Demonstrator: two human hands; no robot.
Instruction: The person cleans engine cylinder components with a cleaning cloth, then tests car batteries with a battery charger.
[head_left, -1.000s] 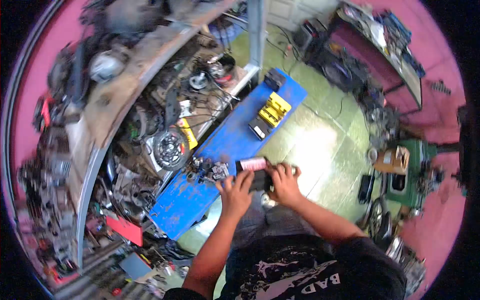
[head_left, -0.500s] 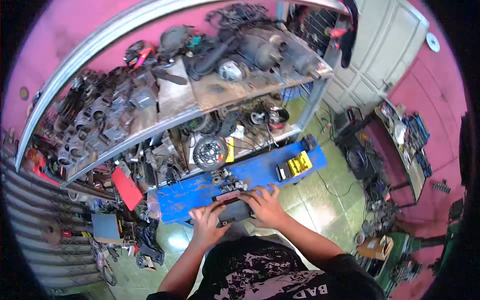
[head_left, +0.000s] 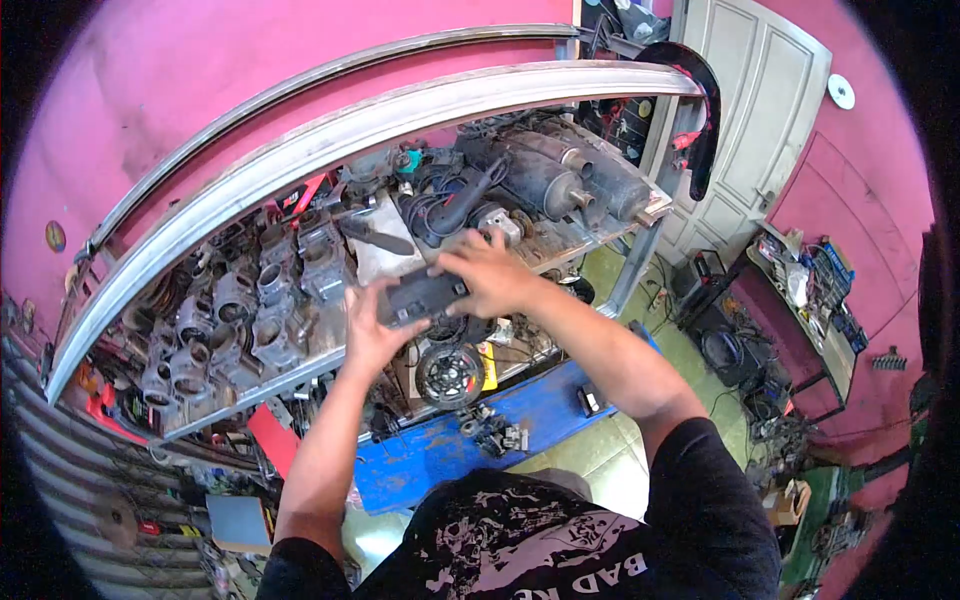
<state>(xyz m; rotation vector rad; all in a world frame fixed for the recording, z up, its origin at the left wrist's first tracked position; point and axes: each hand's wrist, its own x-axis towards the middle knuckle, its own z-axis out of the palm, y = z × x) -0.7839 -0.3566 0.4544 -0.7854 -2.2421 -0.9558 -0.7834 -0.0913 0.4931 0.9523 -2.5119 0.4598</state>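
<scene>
A dark grey, flat rectangular case point(head_left: 424, 296) is held up between my two hands, at the front edge of the upper shelf. My left hand point(head_left: 372, 328) grips its left end, thumb along the near side. Around its right end closes my right hand point(head_left: 488, 277), some fingers raised. Just beyond the case lies a pale board point(head_left: 385, 250) with a dark blade-shaped part point(head_left: 378, 236) on it. Below, a round black slotted disc point(head_left: 449, 376) stands near the bench. What the case contains cannot be seen.
Metal engine parts point(head_left: 235, 300) crowd the shelf's left side; exhaust mufflers point(head_left: 555, 185) lie at its right. A metal rail point(head_left: 400, 105) arches overhead. On the low blue bench point(head_left: 400, 465) sit small metal parts point(head_left: 495, 432). A side table point(head_left: 800, 290) stands at right.
Both hands have raised the case from above the blue bench up and forward to the shelf edge. My view has tilted up, and the yellow object on the bench is now out of sight.
</scene>
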